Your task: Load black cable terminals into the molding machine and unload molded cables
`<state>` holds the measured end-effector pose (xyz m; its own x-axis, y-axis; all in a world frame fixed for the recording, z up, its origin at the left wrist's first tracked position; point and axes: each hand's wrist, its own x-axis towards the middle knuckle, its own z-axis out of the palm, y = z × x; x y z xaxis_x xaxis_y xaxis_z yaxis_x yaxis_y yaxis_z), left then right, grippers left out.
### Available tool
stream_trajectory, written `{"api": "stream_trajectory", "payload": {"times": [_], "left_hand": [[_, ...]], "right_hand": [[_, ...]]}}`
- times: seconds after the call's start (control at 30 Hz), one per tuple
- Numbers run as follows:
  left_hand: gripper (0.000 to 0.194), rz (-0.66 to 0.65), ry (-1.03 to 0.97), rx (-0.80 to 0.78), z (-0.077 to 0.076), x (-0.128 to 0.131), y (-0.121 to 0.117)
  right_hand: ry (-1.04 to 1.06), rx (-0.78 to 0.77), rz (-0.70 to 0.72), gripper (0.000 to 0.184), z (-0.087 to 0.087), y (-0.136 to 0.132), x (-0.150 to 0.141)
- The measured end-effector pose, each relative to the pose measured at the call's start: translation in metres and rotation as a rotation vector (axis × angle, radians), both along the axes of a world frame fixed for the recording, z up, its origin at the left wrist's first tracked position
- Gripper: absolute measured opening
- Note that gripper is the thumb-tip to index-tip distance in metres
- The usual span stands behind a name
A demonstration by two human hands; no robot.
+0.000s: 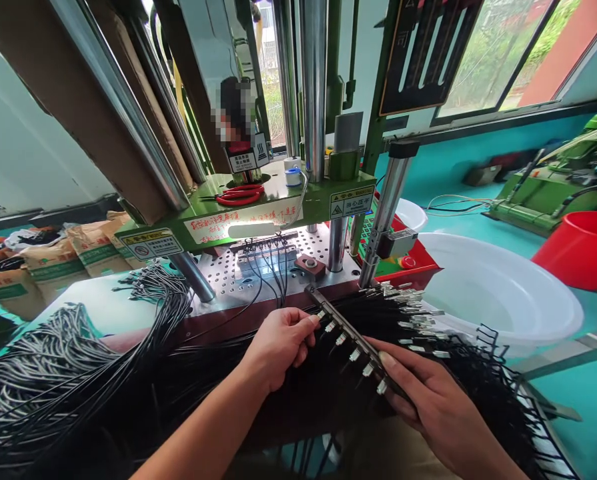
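Observation:
My right hand (423, 390) grips the near end of a narrow dark metal bar (351, 328), thumb on top. Several small silvery cable connectors (354, 356) stick out along the bar's left side. At the far end of that row, my left hand (284, 341) pinches a connector (321, 315) between thumb and forefinger, its other fingers curled. Below the bar lies a thick mass of black cables (358, 307), with metal plug ends (403, 307) fanned to the right. Whatever cable hangs from the pinched connector is hard to make out.
Ahead stands a green press (273, 207) with steel columns; a metal mold block (265, 263) with black cables sits on its perforated plate (218, 273). Red-handled pliers (241, 195) rest on the press. Cable bundles (53, 360) lie left, a white tub (498, 287) right.

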<state>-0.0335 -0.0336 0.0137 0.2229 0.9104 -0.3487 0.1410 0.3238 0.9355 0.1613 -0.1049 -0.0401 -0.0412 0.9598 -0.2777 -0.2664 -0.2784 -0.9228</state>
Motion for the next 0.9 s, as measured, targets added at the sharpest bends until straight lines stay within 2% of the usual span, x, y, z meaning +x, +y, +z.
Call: {"api": "stream_trajectory", "payload": {"times": [0.23, 0.5, 0.57, 0.6, 0.67, 0.77, 0.83, 0.9], "left_hand": [[0.026, 0.008, 0.005, -0.019, 0.001, 0.002, 0.001], [0.026, 0.028, 0.012, -0.033, -0.004, 0.009, 0.004], [0.027, 0.005, 0.046, -0.028, -0.001, 0.006, 0.005], [0.027, -0.024, 0.104, 0.008, 0.002, 0.003, 0.006], [0.029, -0.066, 0.333, 0.212, 0.012, -0.007, 0.012], [0.025, 0.044, 0.822, 0.629, 0.026, -0.023, 0.027], [0.037, 0.133, 1.07, 0.68, 0.026, -0.03, 0.038], [0.055, 0.137, 1.148, 0.57, 0.018, -0.032, 0.046]], "right_hand": [[-0.033, -0.011, 0.008, 0.05, 0.004, 0.001, -0.002], [-0.101, 0.015, -0.015, 0.045, 0.005, -0.002, -0.005], [-0.099, -0.006, -0.007, 0.047, 0.006, -0.001, -0.004], [-0.093, -0.023, 0.021, 0.048, 0.007, 0.0, -0.003], [-0.09, -0.052, 0.093, 0.052, 0.014, 0.008, 0.0], [-0.227, -0.042, 0.128, 0.049, 0.033, 0.03, 0.003], [-0.459, 0.041, 0.128, 0.04, 0.047, 0.05, 0.003], [-0.761, 0.198, 0.139, 0.03, 0.058, 0.071, 0.002]]}}
